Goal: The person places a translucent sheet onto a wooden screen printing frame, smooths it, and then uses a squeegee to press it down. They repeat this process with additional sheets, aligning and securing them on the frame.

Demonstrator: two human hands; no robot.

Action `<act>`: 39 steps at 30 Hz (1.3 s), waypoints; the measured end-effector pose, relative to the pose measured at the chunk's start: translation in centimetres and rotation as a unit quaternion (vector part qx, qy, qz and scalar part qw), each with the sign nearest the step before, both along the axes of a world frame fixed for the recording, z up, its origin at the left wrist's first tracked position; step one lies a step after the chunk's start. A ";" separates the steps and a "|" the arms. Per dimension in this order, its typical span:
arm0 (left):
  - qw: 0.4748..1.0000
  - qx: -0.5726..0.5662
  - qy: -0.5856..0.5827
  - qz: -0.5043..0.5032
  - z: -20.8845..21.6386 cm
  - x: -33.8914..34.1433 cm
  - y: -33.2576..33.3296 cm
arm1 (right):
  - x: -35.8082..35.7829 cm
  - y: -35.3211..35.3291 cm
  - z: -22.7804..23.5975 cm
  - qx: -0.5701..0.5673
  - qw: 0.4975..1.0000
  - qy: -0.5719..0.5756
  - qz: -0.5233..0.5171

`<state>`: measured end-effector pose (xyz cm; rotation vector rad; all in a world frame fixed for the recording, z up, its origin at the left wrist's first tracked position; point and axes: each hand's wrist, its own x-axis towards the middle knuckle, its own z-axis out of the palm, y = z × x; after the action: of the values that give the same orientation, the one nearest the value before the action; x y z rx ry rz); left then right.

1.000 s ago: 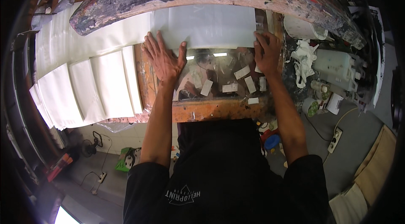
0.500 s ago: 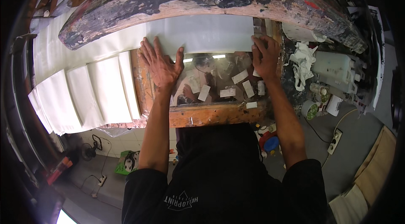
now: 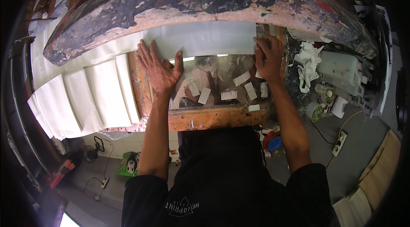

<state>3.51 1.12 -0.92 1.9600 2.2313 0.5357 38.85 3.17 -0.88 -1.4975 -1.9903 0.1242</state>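
A pale translucent sheet [image 3: 200,39] lies across the far part of a glass-topped board with a wooden rim [image 3: 213,118]. My left hand [image 3: 159,66] is open at the sheet's left end, fingers spread and pointing away from me. At its right end is my right hand [image 3: 268,58], fingers bent but apart, fingertips by the sheet's edge. Above the sheet's far side hangs a thick, paint-stained wooden frame bar [image 3: 205,7], which hides part of the sheet. Several small whitish tape pieces [image 3: 229,95] are stuck on the glass nearer to me.
Overlapping white sheets [image 3: 85,98] are fanned out left of the board. To the right are a crumpled white cloth [image 3: 307,66], a translucent plastic jerrycan [image 3: 339,71] and a roll of tape [image 3: 314,110]. A power strip [image 3: 339,142] with a cable lies at lower right.
The wooden frame bar appears lower and larger, covering more of the sheet's far side. My left hand shows slightly further left; my right hand has hardly moved.
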 end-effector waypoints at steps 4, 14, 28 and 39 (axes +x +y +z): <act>1.000 0.015 -0.002 -0.009 -0.2 0.0 -0.2 | -0.1 -0.1 0.2 -0.002 1.000 -0.001 -0.003; 0.994 -0.078 0.073 0.010 1.0 0.7 0.4 | -7.3 5.3 2.5 -0.004 0.998 -0.065 -0.011; 0.995 -0.081 0.066 0.007 1.1 0.9 0.2 | -5.7 8.9 -1.5 -0.080 0.983 -0.162 0.011; 0.999 -0.026 0.046 -0.008 -0.1 0.6 0.1 | -1.0 0.0 0.3 -0.084 0.986 0.140 -0.035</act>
<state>4.08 1.17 -1.04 2.0129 2.2565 0.3883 37.87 3.13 -0.61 -1.5571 -1.7344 0.4572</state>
